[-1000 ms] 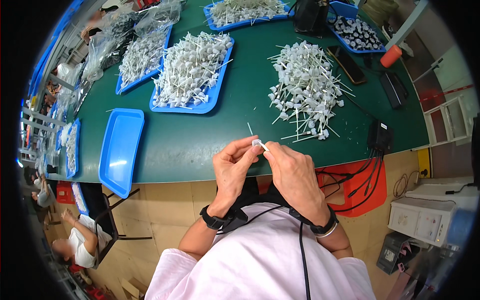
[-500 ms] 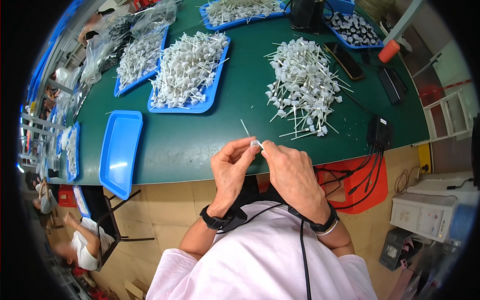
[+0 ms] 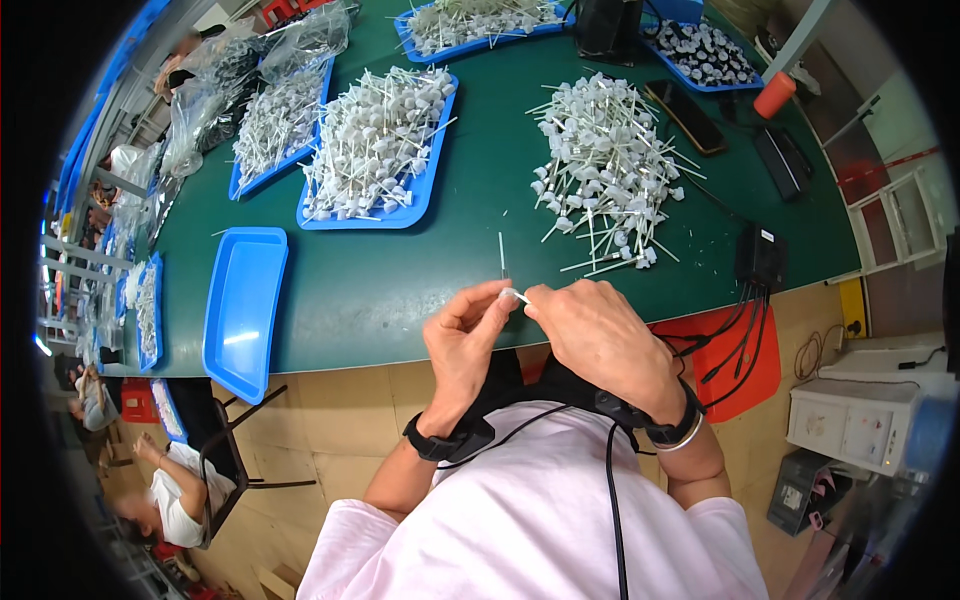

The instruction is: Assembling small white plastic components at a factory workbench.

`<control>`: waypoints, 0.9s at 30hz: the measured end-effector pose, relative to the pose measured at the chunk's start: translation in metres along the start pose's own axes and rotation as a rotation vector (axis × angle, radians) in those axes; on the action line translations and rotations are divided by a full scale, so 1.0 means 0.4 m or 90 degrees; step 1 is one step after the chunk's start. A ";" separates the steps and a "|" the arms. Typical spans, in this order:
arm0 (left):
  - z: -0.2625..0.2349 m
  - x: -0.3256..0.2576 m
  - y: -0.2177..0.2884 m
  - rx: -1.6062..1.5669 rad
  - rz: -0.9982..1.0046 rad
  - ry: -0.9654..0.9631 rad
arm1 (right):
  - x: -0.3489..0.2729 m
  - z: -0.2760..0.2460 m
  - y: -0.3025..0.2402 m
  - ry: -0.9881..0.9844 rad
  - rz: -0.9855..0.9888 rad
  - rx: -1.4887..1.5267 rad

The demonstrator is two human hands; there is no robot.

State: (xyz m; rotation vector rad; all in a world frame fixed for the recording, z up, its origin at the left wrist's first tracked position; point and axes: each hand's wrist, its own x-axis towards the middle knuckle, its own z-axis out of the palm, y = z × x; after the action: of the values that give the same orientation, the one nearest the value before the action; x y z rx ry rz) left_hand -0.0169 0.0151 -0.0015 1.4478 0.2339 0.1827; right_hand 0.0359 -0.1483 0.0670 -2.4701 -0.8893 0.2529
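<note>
Green tbl [image 3: 400, 300], blue trays [image 3: 240, 300], tan flr [image 3: 350, 440] — L fingers [image 3: 468, 303], R fingers [image 3: 541, 300] tight on white pc [image 3: 510, 297]

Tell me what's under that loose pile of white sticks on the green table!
Green tabletop shows around the pile of white-capped sticks. Whatever lies directly beneath is covered, so I can't tell.

A green table [image 3: 480, 180] spreads across twelve o'clock, tan floor [image 3: 370, 432] at seven, dark chair [image 3: 236, 478] at eight, white cabinet [image 3: 850, 425] near four!

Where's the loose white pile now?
The pile is right of centre in the head view, on the green table, just left of the phone, beyond the right hand.
</note>
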 end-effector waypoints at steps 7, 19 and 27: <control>-0.004 0.031 0.044 -0.115 -0.100 -0.044 | -0.020 -0.014 -0.012 0.167 0.009 0.065; -0.007 0.030 0.029 -0.111 -0.082 -0.044 | -0.009 0.018 -0.034 0.183 0.028 -0.009; -0.006 0.026 0.029 -0.098 -0.092 -0.041 | -0.002 0.019 -0.038 0.154 0.030 -0.040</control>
State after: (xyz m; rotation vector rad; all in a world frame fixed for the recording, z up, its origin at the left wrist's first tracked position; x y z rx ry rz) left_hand -0.0072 0.0214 0.0092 1.2765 0.2655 0.0354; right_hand 0.0247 -0.1358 0.0682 -2.5133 -0.7477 -0.0587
